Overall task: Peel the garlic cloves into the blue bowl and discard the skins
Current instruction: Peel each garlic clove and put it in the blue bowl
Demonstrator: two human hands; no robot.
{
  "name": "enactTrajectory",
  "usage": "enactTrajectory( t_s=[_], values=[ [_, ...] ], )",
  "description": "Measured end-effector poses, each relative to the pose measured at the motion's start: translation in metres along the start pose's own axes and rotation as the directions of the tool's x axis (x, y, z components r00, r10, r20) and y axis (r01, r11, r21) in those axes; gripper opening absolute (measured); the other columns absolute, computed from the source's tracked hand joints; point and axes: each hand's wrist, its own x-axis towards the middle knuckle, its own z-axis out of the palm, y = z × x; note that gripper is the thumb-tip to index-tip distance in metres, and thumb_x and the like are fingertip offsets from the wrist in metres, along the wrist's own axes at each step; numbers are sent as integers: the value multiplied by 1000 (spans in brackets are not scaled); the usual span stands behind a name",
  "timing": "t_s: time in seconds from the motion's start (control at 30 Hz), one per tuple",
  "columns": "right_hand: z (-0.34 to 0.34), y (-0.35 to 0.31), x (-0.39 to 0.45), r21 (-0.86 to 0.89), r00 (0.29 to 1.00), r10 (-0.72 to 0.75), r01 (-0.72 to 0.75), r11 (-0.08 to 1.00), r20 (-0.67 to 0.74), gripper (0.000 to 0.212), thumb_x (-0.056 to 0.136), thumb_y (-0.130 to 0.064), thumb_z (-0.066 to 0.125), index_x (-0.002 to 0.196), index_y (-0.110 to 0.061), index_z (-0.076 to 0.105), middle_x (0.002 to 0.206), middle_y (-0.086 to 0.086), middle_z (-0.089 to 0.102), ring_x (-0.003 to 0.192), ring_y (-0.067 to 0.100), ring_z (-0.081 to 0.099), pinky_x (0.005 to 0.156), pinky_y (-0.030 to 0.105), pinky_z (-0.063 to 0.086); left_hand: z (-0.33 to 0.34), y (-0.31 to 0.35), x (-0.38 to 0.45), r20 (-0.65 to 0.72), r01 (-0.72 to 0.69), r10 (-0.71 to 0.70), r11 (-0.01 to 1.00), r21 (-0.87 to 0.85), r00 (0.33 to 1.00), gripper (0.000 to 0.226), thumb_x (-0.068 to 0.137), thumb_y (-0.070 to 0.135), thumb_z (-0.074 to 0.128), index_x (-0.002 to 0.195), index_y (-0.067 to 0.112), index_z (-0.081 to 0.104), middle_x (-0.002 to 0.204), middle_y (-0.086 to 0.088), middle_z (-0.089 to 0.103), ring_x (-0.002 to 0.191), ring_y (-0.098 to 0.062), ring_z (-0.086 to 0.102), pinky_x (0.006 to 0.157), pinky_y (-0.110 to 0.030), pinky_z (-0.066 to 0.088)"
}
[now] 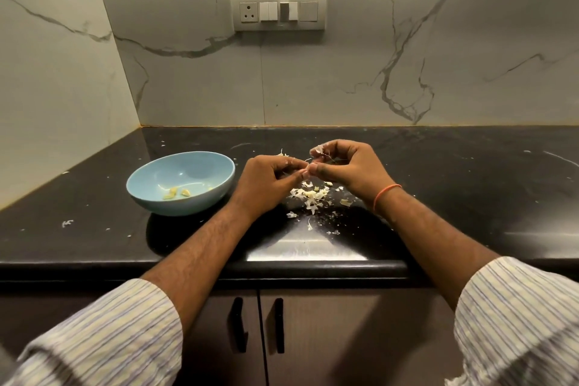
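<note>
Black stone countertop (438, 197) carries a blue bowl (188, 197) with a few peeled garlic cloves (177, 192) inside, just left of the hands. The left hand (266, 178) and right hand (347, 166) meet fingertip to fingertip, pinching a small garlic clove (308, 168) above a pile of skins (311, 196). Open counter lies to the right, toward the front edge.

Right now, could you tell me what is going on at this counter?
A person is peeling garlic over the black countertop. The left hand and right hand meet and pinch a small garlic clove between the fingertips. A pile of skins lies beneath the hands. To their left, the blue bowl holds a few peeled cloves. The skins are not yet discarded.
</note>
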Motion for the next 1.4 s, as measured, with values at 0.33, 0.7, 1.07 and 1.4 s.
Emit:
enactTrajectory(
  t_s=[0.33, 0.7, 1.07, 1.4],
  values=[
    [6, 12, -3, -258, 998, -60, 50, 965, -30, 13, 95, -28, 77, 96, -17, 84, 80, -4, 80, 66, 1, 71, 67, 25, 59, 2, -1, 0, -3, -35, 35, 999, 15, 999, 23, 92, 22, 82, 115, 17, 82, 100, 5, 82, 89, -3, 77, 84, -33, 65],
    [3, 10, -7, 49, 1000, -22, 21, 999, 17, 26, 87, -16, 83, 111, -6, 80, 94, 9, 81, 84, 21, 77, 72, 26, 62, 2, -3, 0, -18, 85, -86, 994, -68, 996, 14, 91, 20, 83, 105, 21, 81, 75, 11, 77, 60, -4, 67, 60, -25, 58],
    [4, 14, -7, 18, 997, -71, 71, 997, 39, 25, 85, -19, 87, 107, -10, 81, 93, 5, 81, 85, 20, 78, 76, 30, 62, -1, 3, -3, 4, 95, -95, 989, -112, 995, 14, 91, 16, 83, 103, 11, 80, 70, 13, 73, 59, 1, 66, 61, -14, 53],
    [5, 15, -8, -28, 989, -143, 144, 989, 21, 23, 87, -19, 85, 108, -12, 81, 96, 2, 82, 91, 22, 79, 84, 35, 64, -8, 6, -2, 56, 254, -249, 916, -310, 967, 6, 95, 15, 77, 99, 16, 81, 85, -18, 78, 60, -8, 65, 49, -19, 53]
  ],
)
